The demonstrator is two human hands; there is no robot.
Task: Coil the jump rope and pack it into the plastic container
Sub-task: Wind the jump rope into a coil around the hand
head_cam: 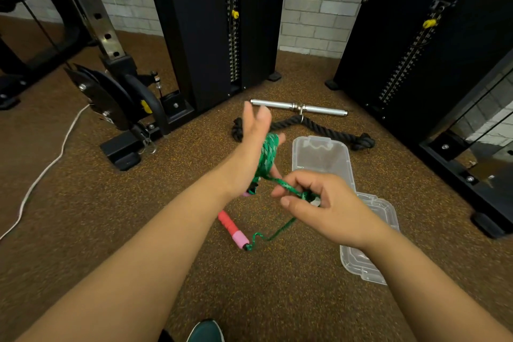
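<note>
A green jump rope [268, 154] is wound in several turns around my left hand [254, 142], whose fingers stand straight up. My right hand [316, 203] pinches the free length of rope just right of the coil. From there the rope drops to a red and pink handle [231, 228] lying on the floor. A bit of the other pink handle shows under my left wrist. The clear plastic container [323, 155] sits open on the floor behind my right hand. Its clear lid [369, 258] lies partly under my right forearm.
A steel bar [298, 107] and a thick black rope attachment [302, 126] lie on the brown speckled floor past the container. Black weight-stack towers stand left and right. A white cord [47, 167] runs across the floor at left. A shoe tip [206, 332] shows at the bottom.
</note>
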